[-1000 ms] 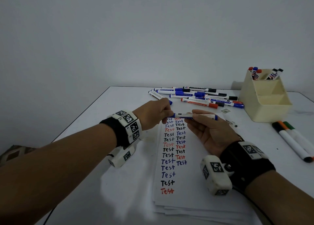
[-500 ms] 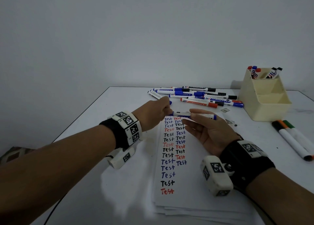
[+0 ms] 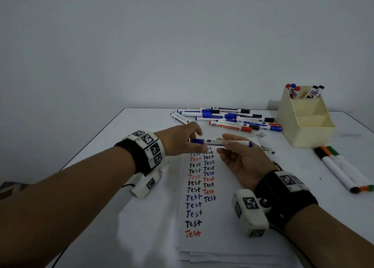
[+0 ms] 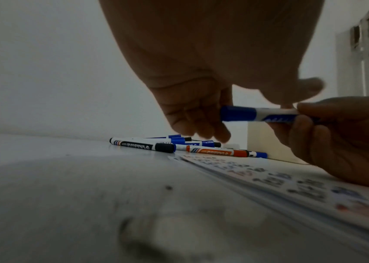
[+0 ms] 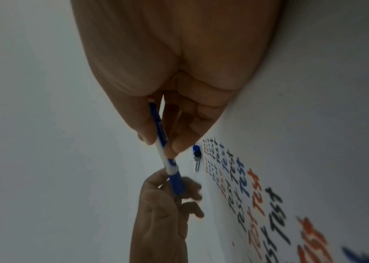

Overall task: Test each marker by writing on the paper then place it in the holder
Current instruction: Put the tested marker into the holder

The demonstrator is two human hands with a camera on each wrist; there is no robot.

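A blue-capped white marker (image 3: 220,142) is held level over the top of the paper (image 3: 222,217), which carries two columns of "Test" in black, blue and red. My right hand (image 3: 222,144) lies palm up and pinches the barrel (image 5: 160,128) between thumb and fingers. At the marker's left end, my left hand (image 3: 199,140) has its fingertips round the blue cap (image 4: 237,113), which sits on the marker. The cream holder (image 3: 303,126) stands at the back right with several markers upright in its rear compartment.
Several loose markers (image 3: 226,119) lie in a heap at the back of the white table, just beyond my hands. Three thick markers (image 3: 342,170) lie right of the paper. Small scraps (image 3: 261,135) sit by the holder. The table's left edge (image 3: 91,142) runs diagonally.
Both hands have stayed over the top of the paper. More of the blue cap now shows beside my left fingers, and the marker has shifted slightly.
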